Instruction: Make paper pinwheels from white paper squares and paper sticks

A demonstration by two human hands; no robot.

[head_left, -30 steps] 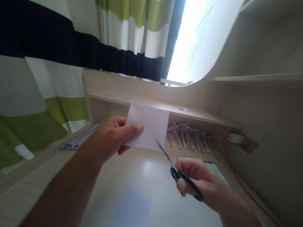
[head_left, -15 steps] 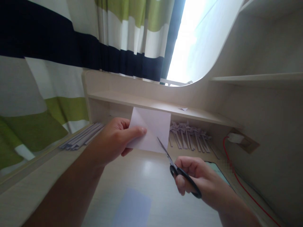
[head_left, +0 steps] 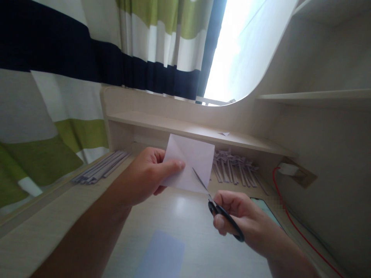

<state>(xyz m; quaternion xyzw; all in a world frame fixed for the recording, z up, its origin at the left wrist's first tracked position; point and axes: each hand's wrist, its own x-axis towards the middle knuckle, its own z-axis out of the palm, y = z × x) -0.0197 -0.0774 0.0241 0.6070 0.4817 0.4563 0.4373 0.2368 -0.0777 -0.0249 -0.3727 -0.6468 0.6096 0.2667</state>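
Your left hand (head_left: 145,179) pinches the paper (head_left: 189,162), your right hand (head_left: 237,216) grips scissors (head_left: 217,202) mid-cut; a loose pinch could let the sheet twist, skewing the cut.

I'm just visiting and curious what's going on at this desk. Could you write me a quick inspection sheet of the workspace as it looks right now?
Surface: pale wooden desk with a low shelf along the back.
Job's things: white paper square held up above the desk; black-handled scissors, blades into the paper's lower right edge.
Clutter: a pale blue sheet lying flat in front; folded paper pieces in a row under the shelf; long paper strips at the left; a phone behind the right hand.
Hands: left hand pinches the paper; right hand grips the scissors.
Cables: red cable running from a white plug in the wall socket.
Surroundings: striped curtain, bright window.
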